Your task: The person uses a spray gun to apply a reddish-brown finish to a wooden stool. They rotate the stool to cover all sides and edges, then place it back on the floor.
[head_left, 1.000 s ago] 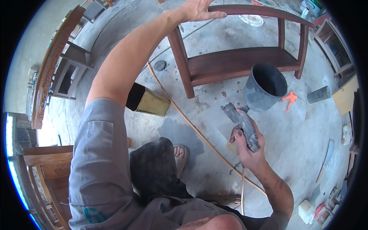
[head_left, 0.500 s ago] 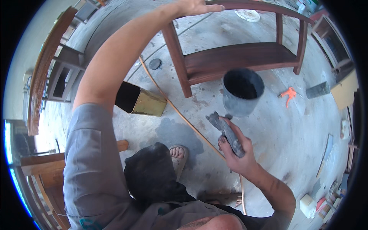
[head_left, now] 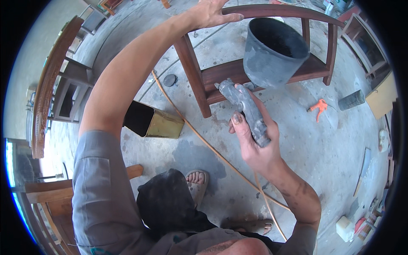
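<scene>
My right hand (head_left: 265,146) is wrapped round the body of a grey, paint-stained spray gun (head_left: 248,112). A large dark grey cup (head_left: 272,63) joins the gun beyond my fingers; its top is uncovered and its inside looks black. Behind the cup stands a dark reddish-brown wooden furniture frame (head_left: 191,74) with a lower shelf. My left arm reaches far forward, and my left hand (head_left: 212,15) holds the frame's upper left end, thumb stretched along the rail. The picture's top edge cuts off some of that hand's fingers.
A yellowish square tin (head_left: 163,123) lies on its side left of an orange hose (head_left: 204,140) crossing the concrete floor. An orange blow gun (head_left: 321,106) and a dark cylinder (head_left: 352,100) lie to the right. Wooden furniture (head_left: 53,85) stands at the left.
My right hand has raised the spray gun and swung it forward, so the cup now overlaps the frame's shelf. The hose has shifted with it. My left hand stays on the frame.
</scene>
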Demonstrator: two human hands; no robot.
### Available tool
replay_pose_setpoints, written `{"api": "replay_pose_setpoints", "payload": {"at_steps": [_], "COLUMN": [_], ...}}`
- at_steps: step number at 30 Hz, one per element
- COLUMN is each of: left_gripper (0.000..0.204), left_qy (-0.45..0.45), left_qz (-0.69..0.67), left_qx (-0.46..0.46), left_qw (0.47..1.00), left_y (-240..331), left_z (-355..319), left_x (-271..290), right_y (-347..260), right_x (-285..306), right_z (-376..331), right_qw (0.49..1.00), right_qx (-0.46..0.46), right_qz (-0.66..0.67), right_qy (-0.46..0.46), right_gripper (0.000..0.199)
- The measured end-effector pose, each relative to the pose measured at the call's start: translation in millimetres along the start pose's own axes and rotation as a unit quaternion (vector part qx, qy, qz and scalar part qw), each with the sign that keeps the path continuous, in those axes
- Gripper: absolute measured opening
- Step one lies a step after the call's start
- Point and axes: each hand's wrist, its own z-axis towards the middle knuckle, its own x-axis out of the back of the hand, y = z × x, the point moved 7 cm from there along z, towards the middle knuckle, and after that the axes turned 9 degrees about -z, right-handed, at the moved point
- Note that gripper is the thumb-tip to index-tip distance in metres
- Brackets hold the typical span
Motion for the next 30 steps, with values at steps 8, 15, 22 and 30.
{"api": "replay_pose_setpoints", "payload": {"at_steps": [8,15,22,30], "left_gripper": [0.089,0.093,0.093,0.092], "left_qy": [0.018,0.002,0.004,-0.010], "left_qz": [0.038,-0.002,0.017,0.011], "left_qx": [-0.029,0.012,0.024,0.036], "left_qw": [0.999,1.000,1.000,0.999], "left_y": [2.3,14.1,13.2,14.8], "left_z": [-1.6,-9.8,-4.2,-8.1], "left_x": [0.1,9.6,12.7,13.1], "right_y": [27.5,67.8,74.9,67.4], "right_x": [-9.7,-20.2,-19.0,-16.8], "right_z": [23.1,14.8,12.7,35.0], "right_qw": [0.999,0.999,0.997,0.998], "right_qx": [-0.007,-0.033,-0.071,-0.025], "right_qz": [0.005,-0.011,-0.002,0.036], "right_qy": [0.033,0.037,0.020,0.042], "right_gripper": [0.042,0.043,0.041,0.041]}}
